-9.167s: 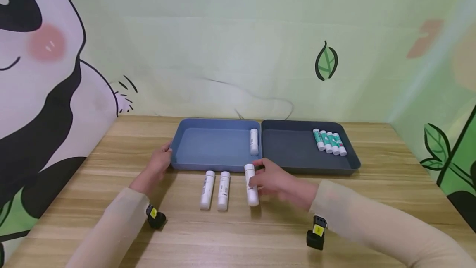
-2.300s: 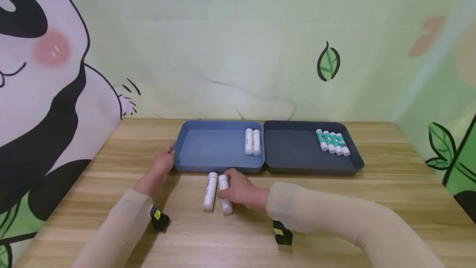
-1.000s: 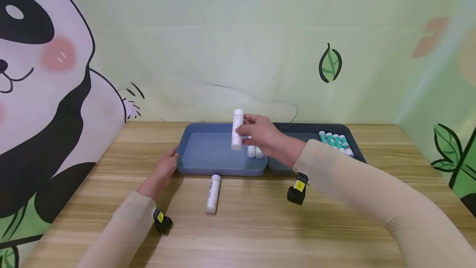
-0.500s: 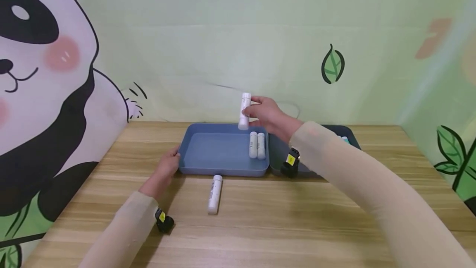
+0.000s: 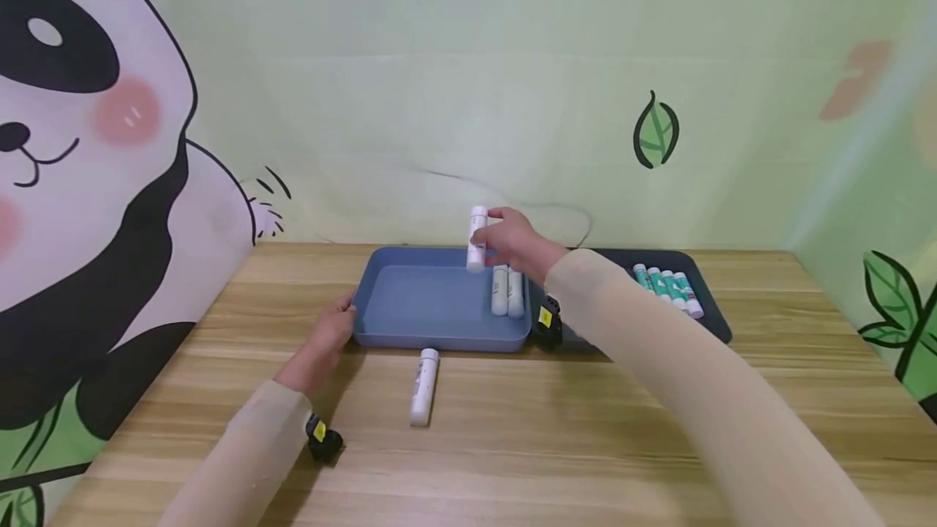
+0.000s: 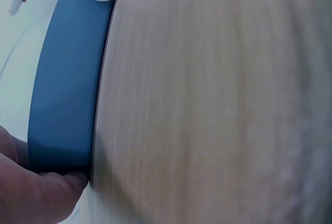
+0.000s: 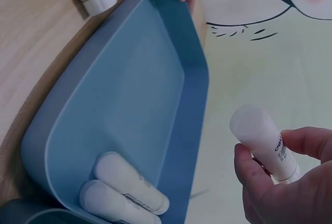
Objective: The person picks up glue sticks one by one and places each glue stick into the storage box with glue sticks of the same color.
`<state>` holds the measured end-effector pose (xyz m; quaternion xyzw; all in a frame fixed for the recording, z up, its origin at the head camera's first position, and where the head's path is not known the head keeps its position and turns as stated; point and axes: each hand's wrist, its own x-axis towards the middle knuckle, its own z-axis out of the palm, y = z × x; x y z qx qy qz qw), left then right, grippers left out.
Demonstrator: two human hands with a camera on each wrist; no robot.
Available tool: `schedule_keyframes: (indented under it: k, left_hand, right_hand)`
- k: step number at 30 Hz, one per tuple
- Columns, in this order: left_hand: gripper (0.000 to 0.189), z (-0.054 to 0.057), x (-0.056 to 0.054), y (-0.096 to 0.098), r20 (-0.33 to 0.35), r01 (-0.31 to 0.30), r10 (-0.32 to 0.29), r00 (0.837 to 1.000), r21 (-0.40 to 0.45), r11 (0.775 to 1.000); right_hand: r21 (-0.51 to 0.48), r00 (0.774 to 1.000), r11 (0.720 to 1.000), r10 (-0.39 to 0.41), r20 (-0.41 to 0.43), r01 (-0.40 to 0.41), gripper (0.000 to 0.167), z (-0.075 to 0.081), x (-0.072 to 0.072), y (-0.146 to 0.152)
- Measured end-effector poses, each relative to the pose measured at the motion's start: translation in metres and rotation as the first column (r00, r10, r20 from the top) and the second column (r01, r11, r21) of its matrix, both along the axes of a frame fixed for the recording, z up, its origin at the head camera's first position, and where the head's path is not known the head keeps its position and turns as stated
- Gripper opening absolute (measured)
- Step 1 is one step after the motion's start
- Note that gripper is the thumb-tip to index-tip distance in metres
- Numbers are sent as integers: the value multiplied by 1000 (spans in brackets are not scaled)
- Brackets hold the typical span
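My right hand (image 5: 516,238) pinches a white glue stick (image 5: 477,239) between thumb and fingers. It is held upright above the back right part of the blue tray (image 5: 381,340); in the right wrist view dark lettering shows on the held glue stick (image 7: 264,141). Two more white glue sticks (image 7: 122,190) lie side by side at that tray's right end. At the tray's left end my left hand (image 5: 333,328) grips its edge, fingers around the corner in the left wrist view. Another white glue stick (image 5: 424,387) lies on the table in front of the tray.
A dark grey tray (image 5: 713,324) stands right of the blue one, partly hidden by my right sleeve. Several green-and-white glue sticks (image 5: 675,291) lie in it. Behind the wooden table (image 5: 512,446) rises a printed backdrop (image 5: 351,120).
Over the earlier frames, a second glue stick came to lie in the blue tray, and my right hand picked another from the table. Lately that hand lowers slightly with it. My left hand stays on the tray.
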<state>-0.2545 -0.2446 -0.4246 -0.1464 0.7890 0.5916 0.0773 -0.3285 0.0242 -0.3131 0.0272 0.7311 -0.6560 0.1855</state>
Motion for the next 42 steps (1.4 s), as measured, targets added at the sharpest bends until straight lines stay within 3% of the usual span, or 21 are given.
schedule_keyframes:
  k: [7,17,27,34,42]
  left_hand:
    - [54,0,-2,-1,-25,12,-12,1000,-24,1000]
    - [53,1,-1,2,-34,14,-15,999,-32,999]
    - [53,1,-1,-2,-43,7,-9,999,-50,999]
    - [53,2,-1,-1,-51,12,-15,999,-53,999]
    - [53,0,0,-1,-14,4,-5,1000,-54,999]
  right_hand:
    - [3,1000,1000,-1,15,1,74,-12,-6,0]
    - [160,997,984,75,29,-78,70,-27,-13,4]
    - [213,995,973,83,57,-93,72,-45,-13,2]
    - [268,993,956,117,18,-117,72,-52,-15,1]
    - [377,991,919,134,-30,-113,57,-60,-14,-2]
